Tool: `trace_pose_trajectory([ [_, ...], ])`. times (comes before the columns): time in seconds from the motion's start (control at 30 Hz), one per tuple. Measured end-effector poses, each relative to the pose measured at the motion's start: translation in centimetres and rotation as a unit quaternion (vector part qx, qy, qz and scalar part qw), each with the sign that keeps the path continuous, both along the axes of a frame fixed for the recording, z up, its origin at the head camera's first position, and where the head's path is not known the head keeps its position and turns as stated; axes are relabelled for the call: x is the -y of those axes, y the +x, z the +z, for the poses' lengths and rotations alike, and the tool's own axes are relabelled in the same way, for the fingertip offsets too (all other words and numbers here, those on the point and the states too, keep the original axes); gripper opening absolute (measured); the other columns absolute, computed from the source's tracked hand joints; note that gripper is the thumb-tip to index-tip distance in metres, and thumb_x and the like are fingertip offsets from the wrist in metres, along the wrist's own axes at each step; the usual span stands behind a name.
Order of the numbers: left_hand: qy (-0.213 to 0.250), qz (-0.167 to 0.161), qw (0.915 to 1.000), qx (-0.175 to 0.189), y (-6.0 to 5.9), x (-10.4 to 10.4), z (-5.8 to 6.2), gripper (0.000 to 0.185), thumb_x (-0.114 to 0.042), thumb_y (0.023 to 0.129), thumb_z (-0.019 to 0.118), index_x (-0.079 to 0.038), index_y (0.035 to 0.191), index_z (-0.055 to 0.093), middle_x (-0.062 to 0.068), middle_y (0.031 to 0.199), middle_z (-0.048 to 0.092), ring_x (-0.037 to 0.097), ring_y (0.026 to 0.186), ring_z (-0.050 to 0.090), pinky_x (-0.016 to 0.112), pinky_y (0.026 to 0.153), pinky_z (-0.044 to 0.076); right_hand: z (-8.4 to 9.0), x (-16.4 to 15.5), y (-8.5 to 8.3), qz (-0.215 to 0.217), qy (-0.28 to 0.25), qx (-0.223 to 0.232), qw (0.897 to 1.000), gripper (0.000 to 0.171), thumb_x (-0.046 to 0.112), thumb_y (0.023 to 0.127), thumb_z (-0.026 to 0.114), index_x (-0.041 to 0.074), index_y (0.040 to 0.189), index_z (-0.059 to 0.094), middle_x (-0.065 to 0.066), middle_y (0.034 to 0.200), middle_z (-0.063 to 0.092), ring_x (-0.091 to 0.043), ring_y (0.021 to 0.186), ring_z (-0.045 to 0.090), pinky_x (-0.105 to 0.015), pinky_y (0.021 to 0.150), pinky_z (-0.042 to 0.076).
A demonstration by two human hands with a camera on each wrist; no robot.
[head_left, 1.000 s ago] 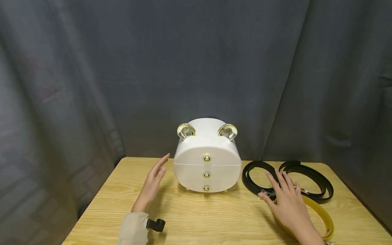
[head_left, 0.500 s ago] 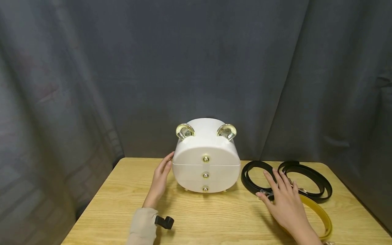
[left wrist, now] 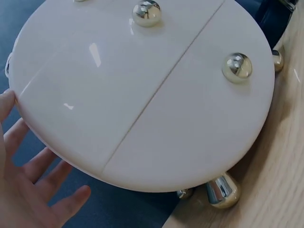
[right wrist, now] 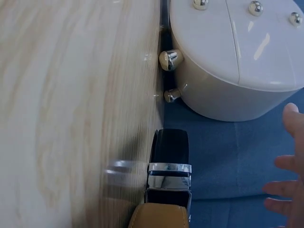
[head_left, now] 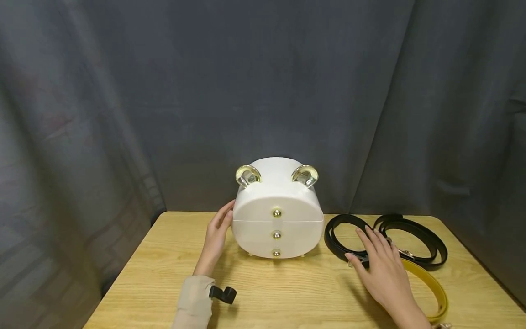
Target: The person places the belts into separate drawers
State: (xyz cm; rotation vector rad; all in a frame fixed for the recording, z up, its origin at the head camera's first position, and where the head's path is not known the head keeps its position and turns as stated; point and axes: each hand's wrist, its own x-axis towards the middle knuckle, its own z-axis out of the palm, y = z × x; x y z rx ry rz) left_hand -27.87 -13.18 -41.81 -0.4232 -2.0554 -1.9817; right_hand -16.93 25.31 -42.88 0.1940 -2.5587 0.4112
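The white oval drawer box [head_left: 277,219], with three stacked gold knobs [head_left: 276,234] on its front, stands on short metal feet near the far edge of the desk [head_left: 287,292], about midway along it. The left hand [head_left: 217,237] lies against the box's left side with fingers straight and relaxed, holding nothing; the left wrist view shows the fingertips [left wrist: 33,164] right at the box's rim. The right hand [head_left: 380,265] rests flat, fingers spread, on the silver buckle [right wrist: 168,178] of a coiled black belt [head_left: 343,235] lying toward the desk's right edge, with a second black belt [head_left: 415,237] beside it and a yellow belt [head_left: 429,285] partly under the palm, closer to the near right corner. To handle this well, I judge the left hand should press firmly and flat so the light box does not slide or tip on its small feet. The right hand would do best to curl around the strap at the buckle, lifting that one belt free without dragging the other two, since the coils overlap and could snag.
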Motion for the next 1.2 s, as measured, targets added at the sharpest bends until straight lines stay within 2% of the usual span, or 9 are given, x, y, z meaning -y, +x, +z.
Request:
trace_pose_trajectory([
  [0.13,0.0,-0.004,0.9999,0.012,0.3,0.0,0.4,0.042,-0.025,0.107,0.046,-0.009,0.146,0.05,0.007,0.147,0.049,0.015,0.131,0.048,0.028,0.104,0.042,0.4,0.3,0.3,0.004,-0.013,-0.022,1.0,0.069,0.044,0.094,0.065,0.014,0.151,0.041,-0.024,0.147,0.043,-0.047,0.133,0.038,-0.064,0.112,0.021],
  [0.4,-0.023,-0.005,0.9995,0.023,1.3,0.0,0.8,0.043,-0.03,0.107,0.045,-0.013,0.147,0.05,0.006,0.147,0.05,0.023,0.134,0.045,0.046,0.109,0.039,1.1,1.1,1.5,0.013,-0.049,-0.071,0.996,0.066,0.038,0.089,0.074,0.015,0.146,0.05,-0.018,0.139,0.055,-0.043,0.124,0.049,-0.062,0.105,0.033],
  [0.57,-0.04,-0.022,0.9988,0.019,1.8,-0.4,1.1,0.044,-0.035,0.107,0.046,-0.018,0.147,0.05,0.003,0.148,0.049,0.023,0.139,0.04,0.051,0.114,0.03,2.0,1.3,2.6,0.017,-0.081,-0.083,0.993,0.067,0.029,0.086,0.079,0.021,0.146,0.051,-0.017,0.133,0.06,-0.042,0.116,0.055,-0.062,0.093,0.042],
  [0.63,-0.038,-0.027,0.9988,0.015,1.9,-0.7,1.2,0.044,-0.033,0.107,0.046,-0.016,0.147,0.049,0.005,0.149,0.048,0.024,0.14,0.039,0.051,0.115,0.028,2.4,1.5,3.1,0.018,-0.098,-0.084,0.991,0.066,0.025,0.085,0.08,0.021,0.145,0.052,-0.015,0.131,0.061,-0.04,0.109,0.058,-0.058,0.083,0.047],
  [0.73,-0.03,-0.017,0.9991,0.024,2.2,-0.9,1.2,0.044,-0.031,0.107,0.047,-0.012,0.146,0.051,0.008,0.147,0.051,0.025,0.136,0.044,0.048,0.112,0.035,2.7,2.4,3.8,0.024,-0.127,-0.089,0.988,0.062,0.018,0.084,0.081,0.018,0.141,0.056,-0.011,0.128,0.063,-0.034,0.108,0.06,-0.049,0.079,0.049],
  [0.83,-0.014,0.004,0.999,0.043,2.7,-1.0,1.3,0.043,-0.03,0.106,0.048,-0.011,0.144,0.053,0.009,0.143,0.054,0.025,0.13,0.05,0.044,0.104,0.043,2.7,3.5,4.0,0.045,-0.156,-0.097,0.982,0.059,0.012,0.082,0.082,0.016,0.137,0.06,-0.006,0.127,0.065,-0.019,0.115,0.058,-0.029,0.094,0.045],
  [0.93,0.012,0.013,0.9984,0.054,2.9,-1.1,1.5,0.043,-0.03,0.105,0.05,-0.01,0.143,0.054,0.01,0.142,0.055,0.025,0.127,0.053,0.041,0.099,0.048,2.8,4.6,3.5,0.072,-0.158,-0.12,0.977,0.058,0.008,0.08,0.083,0.016,0.134,0.063,-0.001,0.126,0.066,-0.007,0.115,0.056,-0.007,0.095,0.032],
  [1.03,0.027,0.01,0.998,0.057,2.9,-1.2,1.7,0.044,-0.031,0.105,0.05,-0.009,0.144,0.053,0.01,0.144,0.053,0.024,0.129,0.051,0.039,0.1,0.047,3.2,5.5,2.7,0.103,-0.144,-0.148,0.973,0.06,0.003,0.077,0.083,0.016,0.132,0.064,0.001,0.124,0.067,-0.01,0.111,0.06,-0.004,0.096,0.031],
  [1.2,0.025,0.018,0.9978,0.059,2.9,-1.4,1.9,0.044,-0.029,0.106,0.049,-0.009,0.144,0.052,0.009,0.145,0.052,0.025,0.13,0.05,0.037,0.099,0.047,3.6,6.9,1.4,0.137,-0.135,-0.164,0.967,0.057,0.001,0.078,0.081,0.014,0.131,0.065,0.001,0.117,0.069,-0.02,0.102,0.065,-0.01,0.092,0.04],
])
